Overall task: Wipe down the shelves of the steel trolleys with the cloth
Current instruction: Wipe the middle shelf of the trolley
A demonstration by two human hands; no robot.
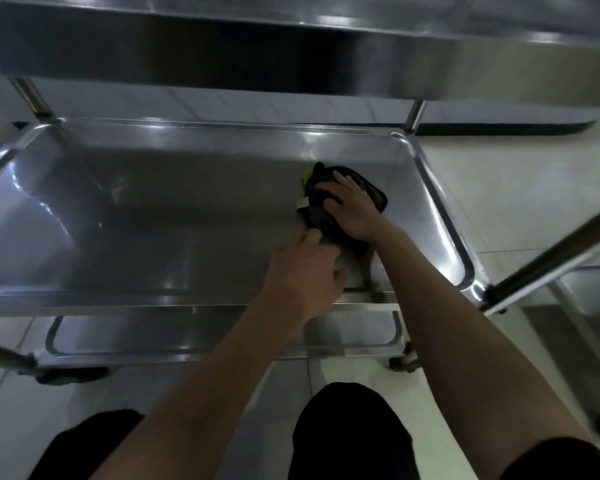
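both hands (326,244) on cloth (329,216), middle shelf (153,220).

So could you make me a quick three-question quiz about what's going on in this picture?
1. True or false: the cloth lies on the trolley's top shelf.
2. Which hand lies flat on the cloth: A) left, B) right?
3. Fill in: the cloth sits nearer the middle shelf's ____ end, seen from the camera.

Key
1. False: it lies on the middle shelf.
2. B: the right hand presses it; the left hand touches its near edge.
3. Right.
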